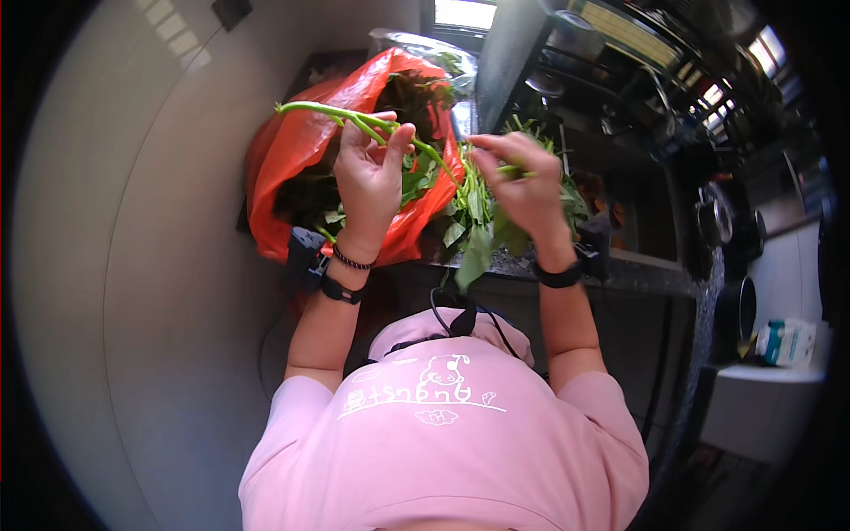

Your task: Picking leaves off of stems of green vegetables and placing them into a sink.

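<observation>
Between the thumb and fingers of my left hand [373,162] is a long green vegetable stem [319,107], stripped of most leaves. The hand is over the mouth of a red plastic bag [292,156], which holds leafy greens [415,179]. My right hand [521,176], slightly blurred, pinches a short green stem piece [514,171]; its fingertips are apart from the long stem. Under and beside the right hand, a heap of leafy green stems [473,199] lies on the dark stone counter [505,264], one large leaf hanging over the front edge.
Behind the red bag stands a clear plastic bag [425,41] with greens inside. A sink basin [644,226] with orange-brown pieces in it is at the right. A pale tiled wall [166,232] closes off the left side. Farther right, a white package [787,342] rests on a white surface.
</observation>
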`<state>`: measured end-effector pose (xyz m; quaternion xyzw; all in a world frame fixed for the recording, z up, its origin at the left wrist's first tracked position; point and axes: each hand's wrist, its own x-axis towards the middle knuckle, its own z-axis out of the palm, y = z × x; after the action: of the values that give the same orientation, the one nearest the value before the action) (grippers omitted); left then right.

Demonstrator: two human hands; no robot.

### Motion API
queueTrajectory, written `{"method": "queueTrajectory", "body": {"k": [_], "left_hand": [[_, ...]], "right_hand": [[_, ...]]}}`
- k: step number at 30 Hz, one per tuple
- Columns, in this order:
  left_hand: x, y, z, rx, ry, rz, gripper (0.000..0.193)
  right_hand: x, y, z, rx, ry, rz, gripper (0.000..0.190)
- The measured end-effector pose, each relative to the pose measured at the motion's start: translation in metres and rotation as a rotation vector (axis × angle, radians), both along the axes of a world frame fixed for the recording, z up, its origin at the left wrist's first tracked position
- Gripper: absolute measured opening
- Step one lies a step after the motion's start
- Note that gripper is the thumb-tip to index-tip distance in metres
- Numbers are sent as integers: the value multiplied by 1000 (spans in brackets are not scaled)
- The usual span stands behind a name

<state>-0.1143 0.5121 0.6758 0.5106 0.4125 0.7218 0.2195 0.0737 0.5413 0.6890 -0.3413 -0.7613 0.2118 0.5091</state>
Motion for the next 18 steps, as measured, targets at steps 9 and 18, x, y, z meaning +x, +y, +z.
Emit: {"method": "queueTrajectory", "body": {"k": [9,18], "left_hand": [[19,-18,-5,-115,89,-128,22],[47,-23,-53,-124,275,-188,17]], "right_hand": [[-27,-25,-41,6,-80,-19,14],[-22,-41,-82,-544,461,-70,21]]}}
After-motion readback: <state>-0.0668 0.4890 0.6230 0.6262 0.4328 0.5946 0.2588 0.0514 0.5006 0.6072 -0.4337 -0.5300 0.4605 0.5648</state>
